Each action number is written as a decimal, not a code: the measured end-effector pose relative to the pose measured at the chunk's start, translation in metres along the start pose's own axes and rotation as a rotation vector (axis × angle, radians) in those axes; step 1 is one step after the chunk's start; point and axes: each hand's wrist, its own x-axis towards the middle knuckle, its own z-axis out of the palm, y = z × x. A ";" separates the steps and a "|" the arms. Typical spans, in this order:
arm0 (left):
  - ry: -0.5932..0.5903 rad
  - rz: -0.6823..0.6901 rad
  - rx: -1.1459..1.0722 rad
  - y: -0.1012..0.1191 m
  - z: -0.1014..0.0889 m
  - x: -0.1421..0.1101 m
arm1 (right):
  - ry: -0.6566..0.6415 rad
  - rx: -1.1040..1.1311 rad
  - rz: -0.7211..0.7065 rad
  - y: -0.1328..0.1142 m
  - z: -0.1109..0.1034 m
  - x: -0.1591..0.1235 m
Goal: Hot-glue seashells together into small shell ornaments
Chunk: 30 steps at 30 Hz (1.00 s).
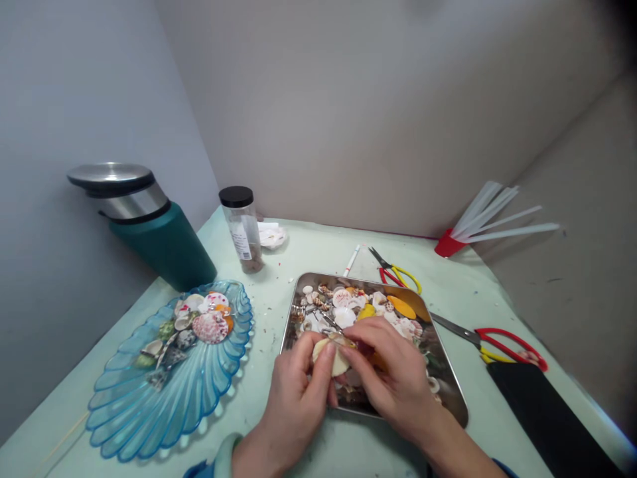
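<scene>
A pale cream seashell (339, 362) is pinched between both hands, above the front part of a metal tray (450, 378). My left hand (298, 388) is closed on the shell's left side, thumb across its face. Fingers of my right hand (391, 368) close on its upper right edge. Whether a smaller piece sits between those fingertips I cannot make out. Many loose shells lie in the tray, among them a white shell (343, 316), a yellow shell (367, 311) and an orange shell (401, 307). My hands hide part of the tray's contents.
Left stands a blue scalloped glass dish (209, 392) with several shells, near a teal bottle (172, 249). A black-lidded jar (242, 229), small pliers (398, 271), red-handled scissors (507, 342), a black flat object (542, 415) and a red cup (448, 244) of translucent sticks surround the tray.
</scene>
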 end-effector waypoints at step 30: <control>-0.042 0.029 0.028 -0.003 0.000 -0.002 | -0.004 -0.044 0.077 0.000 0.002 -0.002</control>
